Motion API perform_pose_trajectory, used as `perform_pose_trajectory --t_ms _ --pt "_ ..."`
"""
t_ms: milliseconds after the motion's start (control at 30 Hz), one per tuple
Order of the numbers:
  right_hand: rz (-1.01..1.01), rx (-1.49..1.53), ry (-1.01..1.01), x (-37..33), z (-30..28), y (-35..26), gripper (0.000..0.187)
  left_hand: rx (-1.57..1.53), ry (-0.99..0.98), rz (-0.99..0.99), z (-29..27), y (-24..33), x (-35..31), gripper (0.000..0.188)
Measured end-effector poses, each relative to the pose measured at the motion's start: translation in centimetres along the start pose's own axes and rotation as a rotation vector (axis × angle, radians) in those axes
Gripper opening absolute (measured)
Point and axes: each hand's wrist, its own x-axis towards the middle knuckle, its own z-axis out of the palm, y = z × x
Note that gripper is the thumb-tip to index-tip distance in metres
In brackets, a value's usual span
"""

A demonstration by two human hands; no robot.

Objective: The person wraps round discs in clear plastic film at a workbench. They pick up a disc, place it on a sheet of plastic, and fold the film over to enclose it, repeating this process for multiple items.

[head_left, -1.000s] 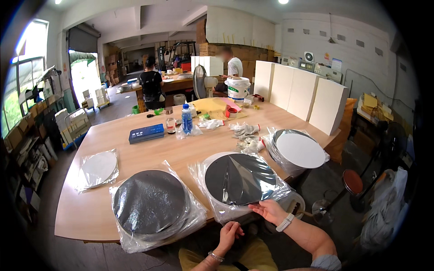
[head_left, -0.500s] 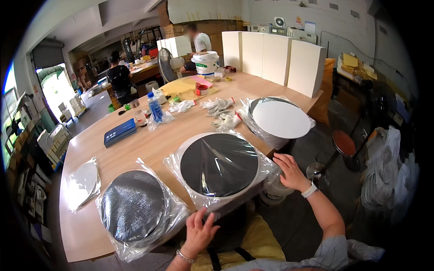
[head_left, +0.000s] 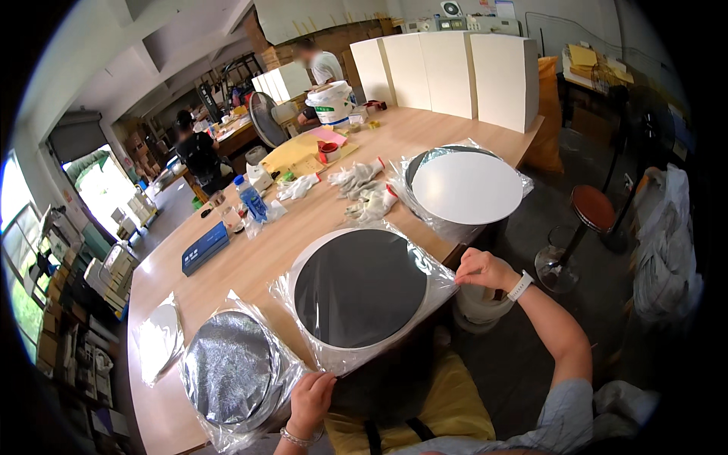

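While the black disc in its clear bag [head_left: 360, 288] overhung the table [head_left: 250, 258]'s near edge, the left hand [head_left: 309, 402] pinched the bag's near-left corner and the right hand [head_left: 479, 269] gripped its right edge. The silver bagged disc [head_left: 227, 369] sat just left, the white one [head_left: 462, 186] far right.

Clear plastic bags wrapped a black disc [head_left: 360, 287] near centre, a silvery disc [head_left: 227, 368] near left, a white disc [head_left: 464, 186] far right; a blue box [head_left: 205, 248] lay left.
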Motion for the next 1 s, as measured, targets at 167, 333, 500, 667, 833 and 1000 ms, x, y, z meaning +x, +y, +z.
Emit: perform_pose_trajectory --t_ms 167,333,500,667,833,1000 --pt "0.334 0.182 0.059 0.6 2.0 1.7 0.013 -0.037 0.009 -0.366 0.2 1.2 2.0 0.007" --pt "0.439 -0.186 0.175 1.4 4.4 1.5 0.025 0.046 -0.034 -0.52 1.9 0.1 2.8 0.013" --pt "0.563 -0.256 0.166 0.9 6.4 2.1 0.021 0.121 -0.115 -0.519 2.9 0.1 3.4 0.014" --pt "0.51 -0.385 0.209 0.5 7.4 2.5 0.018 0.321 -0.157 -0.512 3.5 0.3 2.8 0.01" --pt "0.381 -0.307 0.387 0.2 6.5 0.9 0.019 0.3 0.142 -0.287 2.5 4.2 2.7 0.026" --pt "0.302 0.01 0.776 -1.0 6.5 -0.9 0.012 0.331 -0.231 0.064 4.5 5.0 5.3 0.044"
